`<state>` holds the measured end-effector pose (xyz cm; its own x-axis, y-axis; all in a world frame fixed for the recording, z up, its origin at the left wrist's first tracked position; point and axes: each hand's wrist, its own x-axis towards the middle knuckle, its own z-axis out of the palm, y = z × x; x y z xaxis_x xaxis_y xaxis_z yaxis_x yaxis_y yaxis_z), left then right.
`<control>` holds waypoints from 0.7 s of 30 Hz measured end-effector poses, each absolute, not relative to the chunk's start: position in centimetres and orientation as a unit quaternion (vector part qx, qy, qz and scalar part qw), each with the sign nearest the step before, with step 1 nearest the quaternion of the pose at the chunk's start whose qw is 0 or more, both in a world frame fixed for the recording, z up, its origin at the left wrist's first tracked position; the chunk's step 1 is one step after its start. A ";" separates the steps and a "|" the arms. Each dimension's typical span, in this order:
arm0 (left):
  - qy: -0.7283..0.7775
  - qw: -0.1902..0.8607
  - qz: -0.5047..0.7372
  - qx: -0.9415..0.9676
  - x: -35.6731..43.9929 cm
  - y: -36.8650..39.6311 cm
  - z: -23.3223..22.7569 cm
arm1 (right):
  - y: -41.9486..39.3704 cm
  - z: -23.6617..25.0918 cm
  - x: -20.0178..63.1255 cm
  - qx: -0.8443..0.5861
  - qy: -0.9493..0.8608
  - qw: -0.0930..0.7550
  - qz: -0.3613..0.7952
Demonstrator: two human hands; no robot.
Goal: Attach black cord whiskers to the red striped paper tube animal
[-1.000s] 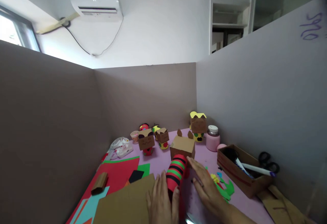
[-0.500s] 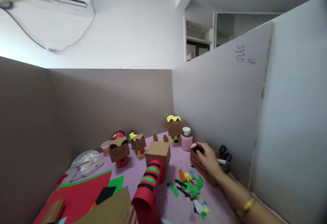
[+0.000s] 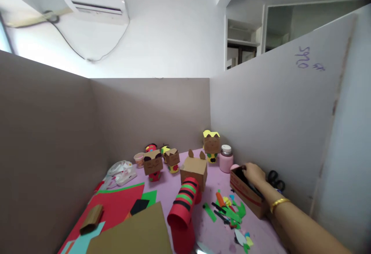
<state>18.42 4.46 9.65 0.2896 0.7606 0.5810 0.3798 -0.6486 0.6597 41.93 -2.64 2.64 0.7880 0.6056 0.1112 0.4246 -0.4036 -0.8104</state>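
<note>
My right hand (image 3: 255, 175) reaches into an open cardboard box (image 3: 247, 197) on the right. Its fingertips are down behind the box's rim, so I cannot see what they touch. Black-handled scissors (image 3: 276, 180) stick up just beyond the wrist. Left of the box stands a red paper-tube figure with green and black stripes (image 3: 184, 209). Behind that is a cardboard cube head with two ears (image 3: 193, 169). Green, black, yellow and orange paper scraps (image 3: 228, 209) lie between the figure and the box. My left hand is out of view.
Small cardboard-headed animal figures (image 3: 153, 163) stand at the back, near a pink jar with a white lid (image 3: 226, 159). Red paper (image 3: 118, 204), a brown cardboard sheet (image 3: 133, 232) and a folded cardboard piece (image 3: 91, 219) lie at left. Grey partitions (image 3: 153, 111) enclose the table.
My right hand has dipped lower into the box, and its fingers are now more hidden. Fingertips at the bottom edge, by the cardboard sheet, have gone. The view has swung left.
</note>
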 end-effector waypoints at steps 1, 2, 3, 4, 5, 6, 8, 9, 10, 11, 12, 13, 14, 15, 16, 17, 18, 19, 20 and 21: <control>0.369 0.206 0.470 0.775 18.4 4.3 9.7 | -2.7 2.9 42.3 -0.820 -0.301 0.474 0.109; 0.371 0.210 0.470 0.773 18.4 4.1 9.7 | -2.8 3.2 42.7 -0.807 -0.292 0.501 0.117; 0.372 0.214 0.471 0.771 18.5 3.9 9.8 | -3.0 3.5 43.1 -0.790 -0.281 0.530 0.124; 0.371 0.218 0.472 0.770 18.5 3.6 9.9 | -3.1 4.0 43.4 -0.771 -0.270 0.562 0.130; 0.370 0.221 0.473 0.769 18.6 3.3 10.0 | -3.3 4.4 43.7 -0.750 -0.259 0.594 0.136; 0.367 0.224 0.474 0.768 18.6 3.0 10.1 | -3.5 5.0 44.0 -0.727 -0.250 0.624 0.141; 0.360 0.229 0.477 0.769 18.6 2.5 10.4 | -4.0 6.1 44.4 -0.680 -0.238 0.678 0.149; 0.356 0.230 0.478 0.769 18.6 2.2 10.6 | -4.3 6.6 44.5 -0.658 -0.235 0.699 0.153; 0.352 0.232 0.480 0.769 18.6 2.0 10.8 | -4.6 7.2 44.5 -0.637 -0.233 0.718 0.157; 0.348 0.233 0.483 0.769 18.6 1.8 11.0 | -4.9 7.7 44.6 -0.619 -0.232 0.733 0.161; 0.345 0.234 0.486 0.769 18.6 1.6 11.2 | -5.2 8.2 44.6 -0.603 -0.231 0.746 0.164; 0.343 0.235 0.488 0.767 18.6 1.4 11.3 | -5.4 8.7 44.6 -0.590 -0.231 0.756 0.167; 0.341 0.236 0.491 0.766 18.5 1.3 11.4 | -5.6 9.2 44.5 -0.579 -0.230 0.763 0.170; 0.340 0.237 0.494 0.764 18.5 1.2 11.5 | -5.8 9.7 44.5 -0.571 -0.230 0.769 0.172; 0.340 0.237 0.497 0.762 18.4 1.2 11.5 | -5.8 10.1 44.4 -0.566 -0.230 0.772 0.174; 0.340 0.238 0.499 0.761 18.3 1.2 11.5 | -5.9 10.6 44.3 -0.563 -0.231 0.774 0.175; 0.340 0.238 0.502 0.759 18.2 1.3 11.4 | -5.9 11.0 44.1 -0.560 -0.234 0.775 0.176; 0.341 0.238 0.503 0.758 18.2 1.4 11.4 | -5.8 11.5 43.9 -0.559 -0.240 0.774 0.176; 0.342 0.237 0.505 0.756 18.1 1.5 11.3 | -5.7 12.0 43.7 -0.557 -0.249 0.772 0.176; 0.343 0.236 0.506 0.755 18.1 1.6 11.3 | -5.7 12.5 43.4 -0.556 -0.264 0.770 0.170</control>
